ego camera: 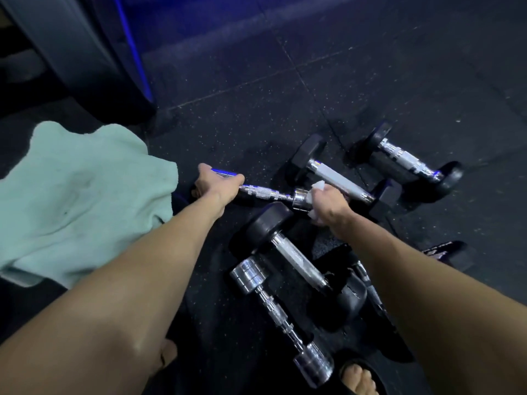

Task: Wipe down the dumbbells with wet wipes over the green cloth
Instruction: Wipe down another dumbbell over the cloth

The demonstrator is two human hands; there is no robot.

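A: Where is the dumbbell being wiped, taking the green cloth (82, 201) as the mark?

B: The chrome dumbbell (265, 193) sits just to the right of the cloth, lying across the dark floor (285, 95). It is beside the cloth, not over it. The left hand (216, 185) has its grip clamped round the end nearest the cloth. The right hand (328, 199) has its grip closed on a white wet wipe (318, 186), pressed against the chrome head at the other end.

A: And the other weights?

B: All lie farther right of the cloth. A black hex dumbbell (339, 178) with a pale handle lies just beyond the right hand. A black round-headed dumbbell (407, 158) lies past that one, well apart from the cloth. Nearer the person, a black dumbbell with a chrome handle (296, 258) and a second chrome dumbbell (282, 317) lie side by side, below the held one.

A: Anything else?

B: A sandalled foot (359, 377) shows at the bottom edge, right of the second chrome dumbbell. A grey machine frame (71, 52) stands above the cloth.
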